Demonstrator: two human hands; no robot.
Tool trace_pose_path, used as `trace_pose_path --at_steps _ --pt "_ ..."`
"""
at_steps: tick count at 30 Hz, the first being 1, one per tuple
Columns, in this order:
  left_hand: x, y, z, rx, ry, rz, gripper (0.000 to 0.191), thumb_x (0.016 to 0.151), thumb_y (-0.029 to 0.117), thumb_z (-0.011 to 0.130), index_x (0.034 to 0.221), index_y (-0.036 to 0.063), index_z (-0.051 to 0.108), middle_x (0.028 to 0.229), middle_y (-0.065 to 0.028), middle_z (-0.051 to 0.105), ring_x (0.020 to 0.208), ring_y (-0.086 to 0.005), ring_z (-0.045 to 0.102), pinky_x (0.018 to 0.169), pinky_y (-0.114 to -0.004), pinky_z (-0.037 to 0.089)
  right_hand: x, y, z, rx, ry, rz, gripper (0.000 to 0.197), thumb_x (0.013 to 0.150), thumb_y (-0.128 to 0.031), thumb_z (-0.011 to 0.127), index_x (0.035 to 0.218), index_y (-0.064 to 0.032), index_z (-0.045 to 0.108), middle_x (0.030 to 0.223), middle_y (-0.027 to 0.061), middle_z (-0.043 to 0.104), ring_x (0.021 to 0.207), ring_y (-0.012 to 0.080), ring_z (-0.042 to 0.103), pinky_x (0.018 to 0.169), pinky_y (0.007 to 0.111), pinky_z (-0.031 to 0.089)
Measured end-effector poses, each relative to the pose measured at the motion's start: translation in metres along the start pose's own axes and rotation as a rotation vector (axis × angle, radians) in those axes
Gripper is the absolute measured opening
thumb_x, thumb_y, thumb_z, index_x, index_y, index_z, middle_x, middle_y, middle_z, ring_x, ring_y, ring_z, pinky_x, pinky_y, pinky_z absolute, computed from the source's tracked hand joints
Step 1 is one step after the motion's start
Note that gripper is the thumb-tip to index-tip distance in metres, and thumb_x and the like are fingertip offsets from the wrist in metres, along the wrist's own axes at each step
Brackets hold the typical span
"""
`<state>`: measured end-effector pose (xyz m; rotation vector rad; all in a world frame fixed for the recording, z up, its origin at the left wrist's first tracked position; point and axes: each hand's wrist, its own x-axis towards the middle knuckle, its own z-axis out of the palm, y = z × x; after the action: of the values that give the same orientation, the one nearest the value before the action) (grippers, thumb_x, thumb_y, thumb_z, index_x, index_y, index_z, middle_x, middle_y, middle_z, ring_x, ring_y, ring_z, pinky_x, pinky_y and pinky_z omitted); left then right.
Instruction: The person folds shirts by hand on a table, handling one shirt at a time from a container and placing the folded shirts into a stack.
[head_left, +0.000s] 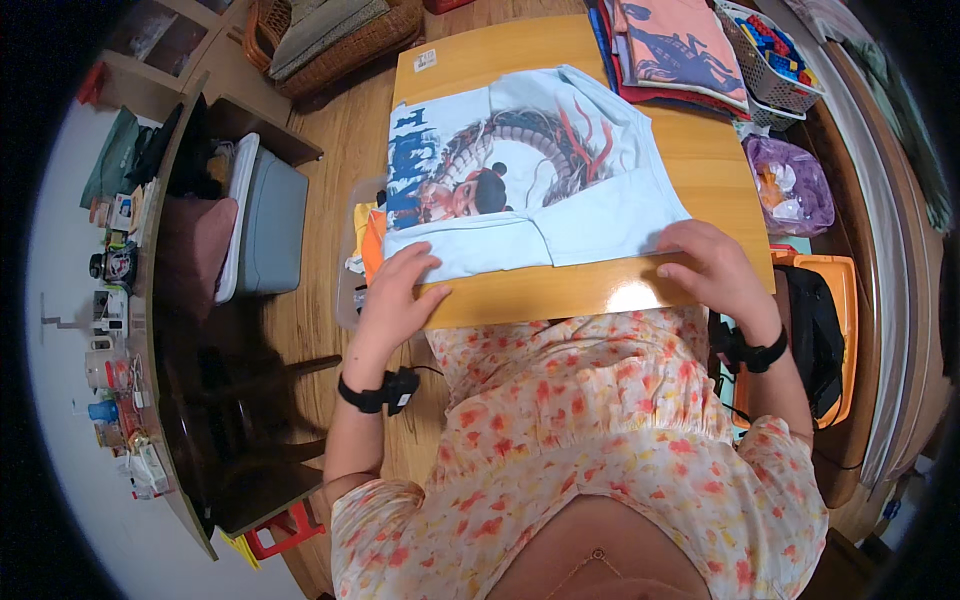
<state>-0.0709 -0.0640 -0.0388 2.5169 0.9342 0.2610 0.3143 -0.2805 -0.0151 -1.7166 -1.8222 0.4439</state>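
A light blue T-shirt (607, 225) lies on the wooden table (495, 300), printed with a dragon, a cartoon figure and dark lettering. Its near side is folded over in a strip, with the sleeve lying along that strip. My left hand (397, 300) rests on the near left corner of the shirt, fingers on the cloth and thumb spread apart. At the near right, the fingers of my right hand (709, 262) touch the shirt's edge, the thumb held away from them. Neither hand visibly grips the cloth.
Folded clothes (675, 52) are stacked at the table's far right corner. Beyond them stands a white basket of toy bricks (757, 71), with a purple-lined bin (817, 187) nearer. A plastic box of clothes (346, 300) sits left of the table. A wicker chair (352, 64) stands behind.
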Motion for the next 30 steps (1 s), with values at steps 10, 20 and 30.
trace_pose_path --at_steps 10,20,30 --pt "0.049 -0.018 0.021 0.096 0.146 0.038 0.033 0.087 0.017 0.070 0.116 0.0041 0.065 0.119 -0.0173 0.064 0.114 -0.0367 0.059 0.098 -0.044 0.046 0.021 0.015 0.032 -0.171 0.050 -0.028 0.018 0.079 -0.011 0.074 0.094 -0.0051 0.067 0.108 0.0137 0.066 0.104 0.0343 0.061 0.091 0.043 0.050" --pt "0.002 0.015 -0.022 -0.417 0.029 -0.094 0.021 0.086 0.014 0.074 0.101 0.0020 0.066 0.095 -0.0114 0.070 0.081 -0.0237 0.067 0.072 -0.032 0.051 -0.003 0.024 -0.014 0.805 0.192 0.337 0.011 0.097 -0.013 0.065 0.104 -0.0069 0.060 0.098 -0.0035 0.059 0.091 0.0062 0.054 0.082 0.025 0.044" --pt "0.029 0.026 -0.125 -0.111 -0.298 -0.198 0.028 0.085 0.025 0.078 0.103 0.0041 0.072 0.089 -0.0130 0.072 0.081 -0.0232 0.068 0.075 -0.034 0.053 0.076 0.004 -0.124 0.631 0.108 0.219 0.017 0.097 -0.022 0.065 0.108 -0.0098 0.061 0.097 -0.0031 0.060 0.087 0.0042 0.057 0.075 0.021 0.047"
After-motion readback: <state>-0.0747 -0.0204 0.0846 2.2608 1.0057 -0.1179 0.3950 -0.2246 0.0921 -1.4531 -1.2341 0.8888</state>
